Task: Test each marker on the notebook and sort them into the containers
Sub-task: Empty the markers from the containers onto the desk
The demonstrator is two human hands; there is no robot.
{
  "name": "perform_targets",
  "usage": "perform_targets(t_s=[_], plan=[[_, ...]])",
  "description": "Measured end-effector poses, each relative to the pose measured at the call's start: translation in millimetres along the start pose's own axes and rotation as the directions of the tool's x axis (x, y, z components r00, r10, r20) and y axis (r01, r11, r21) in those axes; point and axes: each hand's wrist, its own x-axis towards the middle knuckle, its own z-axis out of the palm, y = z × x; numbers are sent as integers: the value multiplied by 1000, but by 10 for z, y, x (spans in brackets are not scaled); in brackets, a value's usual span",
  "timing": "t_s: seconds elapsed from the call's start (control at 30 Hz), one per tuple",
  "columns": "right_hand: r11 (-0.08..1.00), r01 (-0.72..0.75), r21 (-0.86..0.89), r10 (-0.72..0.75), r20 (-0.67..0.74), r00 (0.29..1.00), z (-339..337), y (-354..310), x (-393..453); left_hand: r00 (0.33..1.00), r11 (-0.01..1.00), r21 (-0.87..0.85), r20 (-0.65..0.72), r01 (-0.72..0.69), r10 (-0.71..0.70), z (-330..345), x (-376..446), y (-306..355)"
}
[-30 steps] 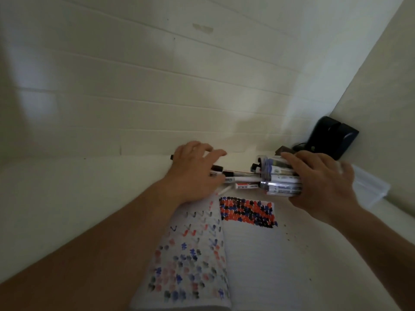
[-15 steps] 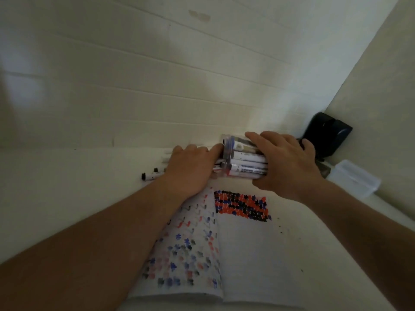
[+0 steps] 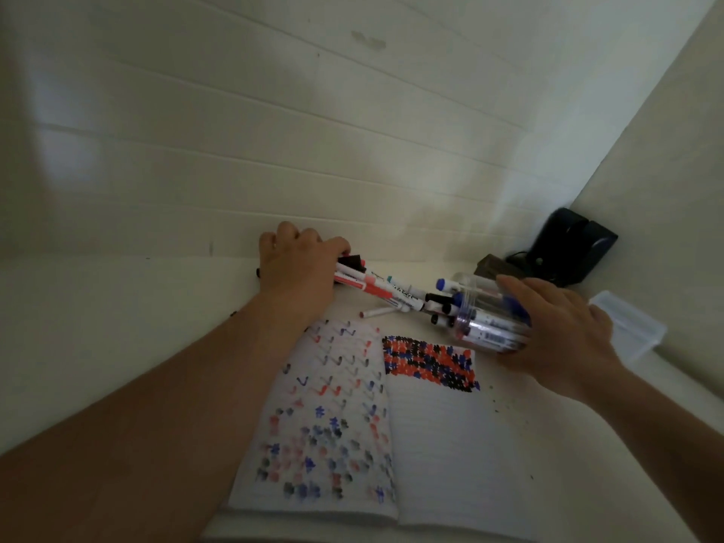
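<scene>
Since a moment ago my right hand (image 3: 556, 331) has drawn the jar (image 3: 485, 327) rightward, spilling markers (image 3: 395, 293) onto the bench (image 3: 117, 327) above the notebook (image 3: 391, 425). Testing can start. It grips the tipped jar; my left hand (image 3: 299, 264) curls over the markers' far ends.

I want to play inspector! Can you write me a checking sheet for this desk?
Surface: white desk, dark specks right of the notebook.
Job's things: open notebook covered in red, blue and black test marks; clear jar on its side, markers spilling out; loose markers; clear box.
Clutter: small dark block.
Hands: left hand grips a bunch of markers; right hand holds the jar.
Cables: one dark cable beside the black device.
Surroundings: white panelled wall.
</scene>
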Motion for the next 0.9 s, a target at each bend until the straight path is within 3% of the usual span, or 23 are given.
perform_targets(t_s=[0.33,0.43,0.5,0.6,0.67,0.77,0.9], plan=[[992,-109,65,111,-15,994,25,125,-143,996,998,-33,-65,51,-53,-81,-25,85],[989,-144,25,146,-72,987,7,116,-119,998,985,-170,-61,-38,28,-128,-45,203],[987,-157,34,161,-130,978,-37,39,-70,987,947,-283,8,-149,158,-142,-101,339],[997,-54,58,63,-156,986,-92,-178,38,926,881,-342,69,-327,371,-108,-200,528],[997,68,48,-61,-134,989,-105,-365,97,908,875,-298,58,-381,415,-56,-206,541],[978,206,18,-201,-157,967,-160,-610,187,924,907,-245,85,-343,372,2,-182,473],[956,277,-101,-293,-212,932,-286,-741,298,954,937,-280,150,-210,258,-34,-121,403]])
